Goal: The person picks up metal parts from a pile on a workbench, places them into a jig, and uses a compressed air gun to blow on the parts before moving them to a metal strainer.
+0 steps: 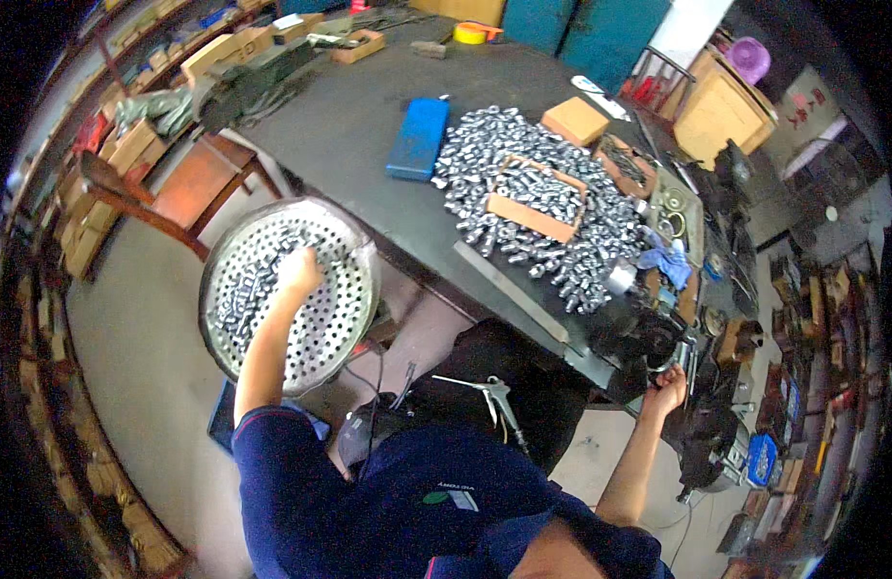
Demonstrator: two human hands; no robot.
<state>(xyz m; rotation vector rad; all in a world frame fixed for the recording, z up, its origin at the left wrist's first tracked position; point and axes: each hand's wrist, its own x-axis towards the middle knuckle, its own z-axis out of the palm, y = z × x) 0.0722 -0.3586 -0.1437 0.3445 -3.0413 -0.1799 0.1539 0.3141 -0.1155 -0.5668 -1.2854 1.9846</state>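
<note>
My left hand (299, 272) reaches over a round perforated metal tray (345, 314), its fingers curled closed just above small dark metal fittings (243, 294). Whatever those fingers may hold is too small or hidden to make out. Far to the right, my right hand (668, 389) is closed at a metal lever (690, 362) beside a dark machine (649, 335) on the bench edge. Between the two arms, a large heap of shiny metal fittings (485, 145) covers part of the dark workbench (369, 116). An open cardboard box (533, 220) full of the same fittings sits within the heap.
A blue case (419, 138) and a closed cardboard box (574, 121) border the heap. A flat metal bar (512, 291) lies along the bench's near edge. An air blow gun (494, 394) is near my lap. A wooden chair (200, 183) stands behind the tray.
</note>
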